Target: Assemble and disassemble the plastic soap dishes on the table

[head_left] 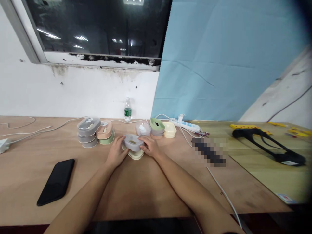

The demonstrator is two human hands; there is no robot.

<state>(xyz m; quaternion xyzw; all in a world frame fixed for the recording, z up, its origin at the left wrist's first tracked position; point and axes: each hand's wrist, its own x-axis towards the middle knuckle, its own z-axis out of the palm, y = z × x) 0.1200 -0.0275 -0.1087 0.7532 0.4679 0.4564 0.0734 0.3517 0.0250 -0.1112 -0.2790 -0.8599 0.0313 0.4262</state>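
Observation:
Between my two hands is a grey plastic box with a clear lid (pixel 133 141), tilted a little. My left hand (pixel 117 151) grips its left end, thumb at the near side. At the right end, my right hand (pixel 150 147) has its fingers closed on the same box. Right below it is a cream plastic piece (pixel 136 155), partly hidden by the grey box; whether the two touch, I cannot tell. Behind my right hand stand a clear lid (pixel 143 129), a green piece (pixel 156 124) on top of grey ones, and a cream stack (pixel 169 129).
Stacked grey boxes (pixel 89 126) and a pink box (pixel 104 130) over a green one stand left of my hands. A black phone (pixel 56 182) lies front left. Behind are a water bottle (pixel 128 111) and a power strip (pixel 185 124). Black straps (pixel 268 146) lie right.

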